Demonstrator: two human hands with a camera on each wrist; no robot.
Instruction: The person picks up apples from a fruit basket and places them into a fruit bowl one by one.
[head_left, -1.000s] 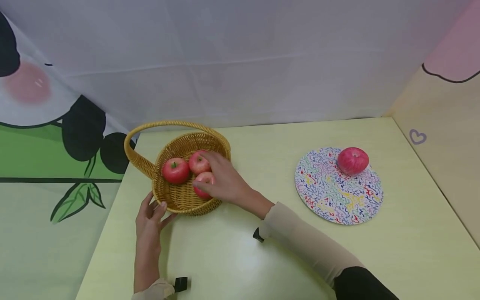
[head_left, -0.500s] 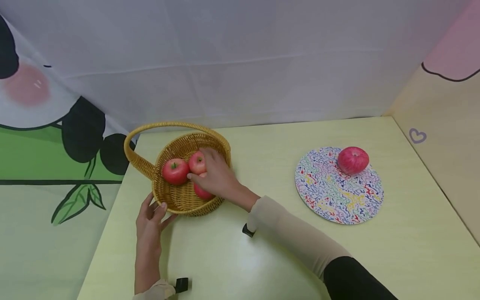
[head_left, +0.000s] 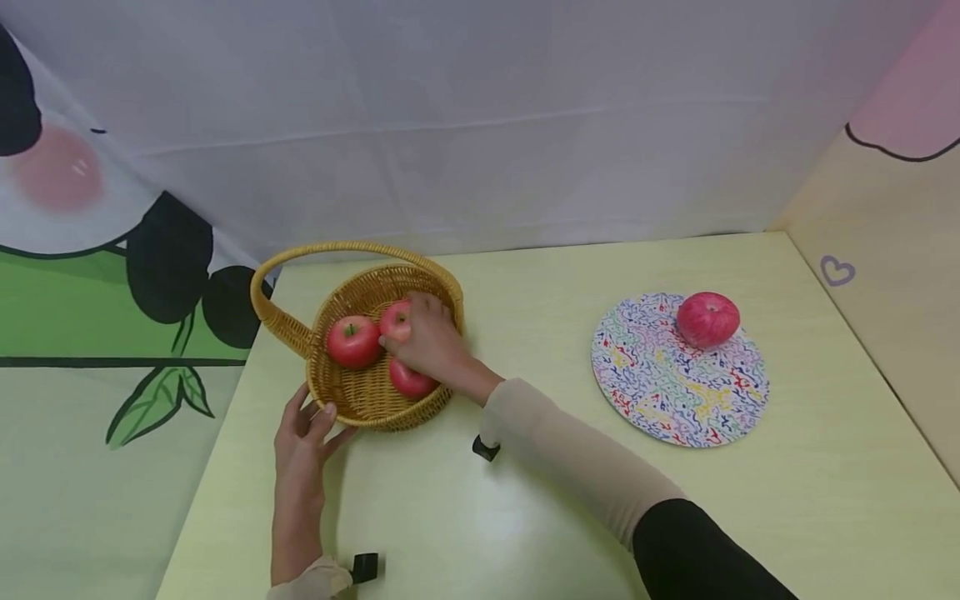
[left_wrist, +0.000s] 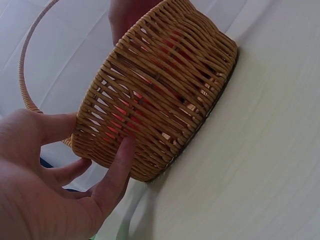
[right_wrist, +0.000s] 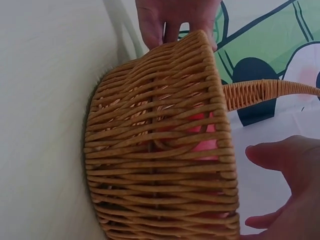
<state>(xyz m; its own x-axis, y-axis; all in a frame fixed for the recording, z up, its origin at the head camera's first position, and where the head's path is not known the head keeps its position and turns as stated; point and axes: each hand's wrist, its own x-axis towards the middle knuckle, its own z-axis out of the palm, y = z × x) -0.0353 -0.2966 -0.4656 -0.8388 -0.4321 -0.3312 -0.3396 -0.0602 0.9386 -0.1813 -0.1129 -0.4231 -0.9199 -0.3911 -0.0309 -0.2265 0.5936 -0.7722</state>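
A wicker basket (head_left: 360,408) with an arched handle stands on the left side of the table, with three red apples inside. The left apple (head_left: 353,342) and front apple (head_left: 411,380) show beside the back apple (head_left: 397,321). My right hand (head_left: 438,346) is over the basket, thumb and fingers spread about the back apple and partly covering it. The right wrist view shows the right hand (right_wrist: 295,185) above the rim, a gap between thumb and fingers. My left hand (head_left: 300,454) rests spread fingertips against the basket's near-left wall; its fingers (left_wrist: 117,170) press the weave.
A round, multicoloured patterned plate (head_left: 675,400) lies on the right of the pale table (head_left: 510,533), with another red apple (head_left: 708,320) near its back edge. A grey cloth wall (head_left: 480,167) rises behind the table. A printed panel (head_left: 112,308) borders the left side.
My right hand has shifted slightly left and back, from over the front apple to the back apple; more of the front apple shows. The left hand and basket stay put.
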